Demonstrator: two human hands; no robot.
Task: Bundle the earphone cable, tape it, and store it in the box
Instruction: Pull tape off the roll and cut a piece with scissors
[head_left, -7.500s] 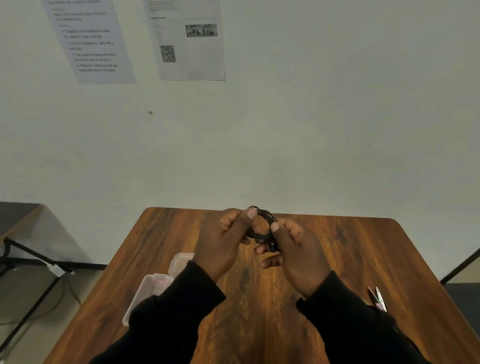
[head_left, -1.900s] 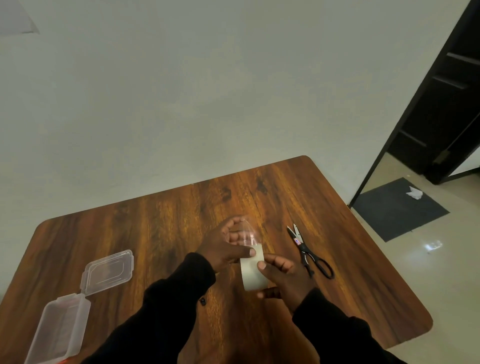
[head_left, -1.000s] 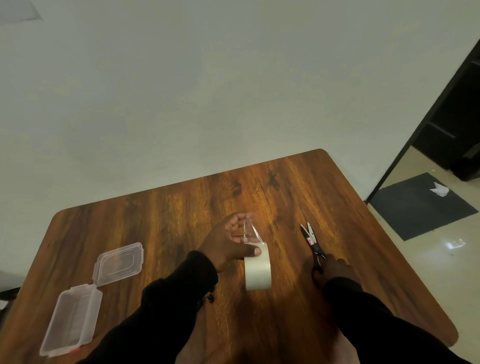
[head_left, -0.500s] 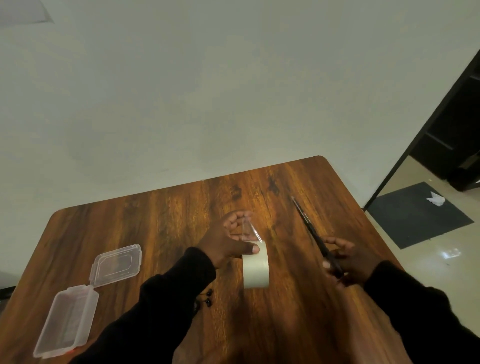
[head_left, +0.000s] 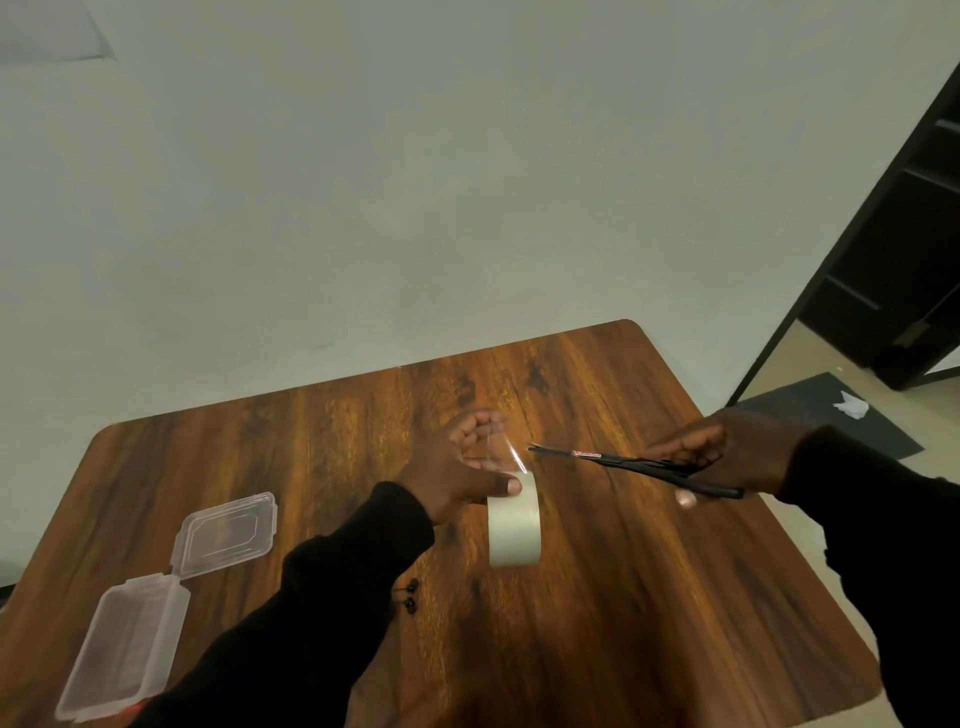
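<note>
My left hand (head_left: 457, 467) pinches the free end of a clear tape strip (head_left: 511, 454) pulled up from the tape roll (head_left: 514, 530), which hangs below my thumb over the wooden table (head_left: 597, 597). My right hand (head_left: 727, 452) holds black scissors (head_left: 623, 462) with the blade tips pointing left, just short of the tape strip. The earphone cable is mostly hidden under my left sleeve; only two black earbuds (head_left: 410, 595) show beside it. The clear plastic box (head_left: 124, 654) lies open at the table's near left, its lid (head_left: 226, 535) flipped back.
A pale wall stands behind the table. To the right, a dark doorway (head_left: 893, 260) and a black floor mat (head_left: 831, 415) with a bit of white paper lie past the table's right edge.
My right hand left the tape roll, picked the scissors up off the table and swung them leftward, so their tips now point at the tape strip. My left hand keeps hold of the tape.
</note>
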